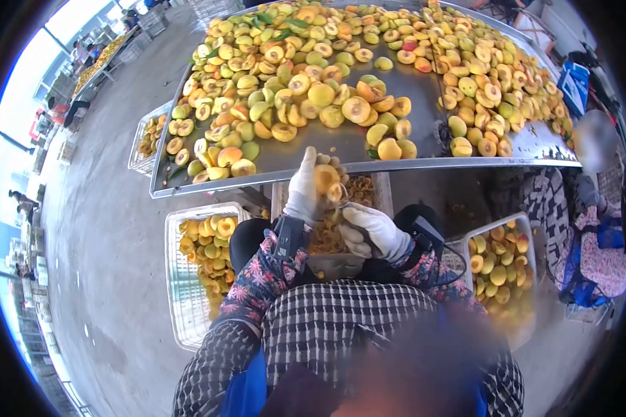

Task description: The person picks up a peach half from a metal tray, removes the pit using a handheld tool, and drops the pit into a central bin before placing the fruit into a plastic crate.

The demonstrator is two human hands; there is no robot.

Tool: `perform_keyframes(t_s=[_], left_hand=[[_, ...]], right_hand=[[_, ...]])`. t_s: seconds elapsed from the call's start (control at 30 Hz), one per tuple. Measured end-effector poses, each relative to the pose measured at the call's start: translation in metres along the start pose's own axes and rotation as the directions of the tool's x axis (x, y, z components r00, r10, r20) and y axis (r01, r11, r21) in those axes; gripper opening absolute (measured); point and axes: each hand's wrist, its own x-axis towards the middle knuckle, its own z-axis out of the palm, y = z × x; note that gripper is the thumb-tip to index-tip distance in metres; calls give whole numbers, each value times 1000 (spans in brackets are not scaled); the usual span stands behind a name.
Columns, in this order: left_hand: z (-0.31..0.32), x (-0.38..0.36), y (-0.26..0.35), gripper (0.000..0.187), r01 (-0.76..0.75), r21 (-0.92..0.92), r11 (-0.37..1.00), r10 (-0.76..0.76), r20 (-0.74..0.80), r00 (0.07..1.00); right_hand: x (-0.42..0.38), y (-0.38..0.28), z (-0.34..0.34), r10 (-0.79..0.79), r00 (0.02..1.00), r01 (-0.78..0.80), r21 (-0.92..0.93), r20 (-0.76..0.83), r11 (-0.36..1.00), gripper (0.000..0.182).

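Note:
My left hand, in a whitish glove, is closed around a yellow peach half with its cut side showing, just in front of the metal table's edge. My right hand, gloved too, is closed a little lower and to the right. From its fingertips a thin metal tool reaches to the peach; most of it is hidden by the fingers. Under both hands stands a crate holding many brownish peach pits. Halved peaches lie heaped on the metal table.
A white basket of peach halves stands left of my knees, another basket to the right. One more crate stands by the table's left end. A co-worker sits at the right. Other people and tables are far left.

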Motion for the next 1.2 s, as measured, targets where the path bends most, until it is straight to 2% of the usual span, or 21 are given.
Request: perform_keyframes(t_s=[0.03, 0.07, 0.13, 0.2, 0.23, 0.3, 0.33, 0.37, 0.4, 0.47, 0.53, 0.67, 0.8, 0.83, 0.93, 0.97, 1.03, 1.07, 1.1, 1.17, 1.2], left_hand=[[-8, -1, 9, 40, -96, 118, 988, 98, -11, 995], [-15, -3, 22, 38, -191, 235, 953, 200, -14, 980], [-37, -9, 50, 33, -375, 389, 842, 406, 2, 914], [-56, -26, 93, 33, -504, 608, 613, 634, 1, 773], [-70, -37, 123, 33, -329, 905, 270, 712, 42, 701], [-99, -47, 160, 24, -31, 976, -216, 810, 196, 553], [-101, -55, 176, 27, 103, 961, -256, 801, 151, 579], [-100, -56, 177, 30, 295, 786, -544, 816, 413, 404], [-97, -53, 176, 34, 519, 505, -690, 693, 668, 271], [-76, -29, 172, 43, 209, 749, -629, 728, 473, 495], [-46, 7, 152, 46, 119, 887, -447, 574, 181, 799], [-31, 83, 113, 56, 206, 869, -450, 450, 22, 893], [-45, 114, 93, 60, 109, 931, -347, 475, 74, 877], [-58, 127, 88, 62, 42, 947, -317, 520, 137, 843], [-94, 147, 89, 64, -149, 988, -31, 495, 145, 857], [-76, 135, 90, 55, -170, 826, 537, 338, -26, 941], [-52, 87, 100, 37, -159, 349, 924, 143, 70, 987], [-36, 63, 96, 32, -127, 69, 990, 119, 102, 988], [-21, 47, 93, 31, -109, -56, 992, 116, 126, 985], [-1, 22, 81, 29, -60, -304, 951, 116, 169, 979], [7, 12, 76, 30, -115, -287, 951, 163, 150, 975]], right_hand=[[2, 1, -14, 7, 999, -7, -20, 34, 1000, 23], [6, 4, -27, -82, 995, 56, -401, -48, 914, 26], [14, 17, -43, -324, 944, 63, -931, -61, 359, 32], [6, 13, -32, -238, 953, -158, -978, -188, 140, 38], [6, 14, -33, -204, 960, -161, -975, -190, 151, 38], [4, 15, -33, -172, 968, -152, -973, -183, 175, 39], [2, 12, -28, -154, 970, -162, -970, -190, 180, 39], [5, 13, -30, -158, 970, -159, -973, -186, 169, 39], [8, 16, -33, -167, 969, -157, -975, -184, 160, 39], [12, 16, -32, -177, 969, -144, -978, -169, 148, 40], [14, 15, -28, -177, 973, -123, -983, -147, 138, 40], [15, 20, -32, -192, 975, -79, -980, -114, 181, 42], [5, 21, -27, -132, 966, -185, -951, -222, 247, 44], [8, 31, -44, -166, 971, -128, -959, -174, 254, 44], [6, 28, -45, -150, 972, -135, -952, -181, 274, 42], [0, 20, -28, -200, 958, -126, -927, -206, 352, 38], [7, 19, -37, -305, 946, 4, -934, -112, 357, 34], [11, 17, -39, -356, 932, 71, -933, -63, 352, 33], [9, 5, -20, -439, 896, 245, -895, 63, 372, 28], [11, -16, 10, -554, 817, 309, -933, 160, 186, 27], [15, -24, 19, -602, 770, 329, -940, 212, 89, 28]])
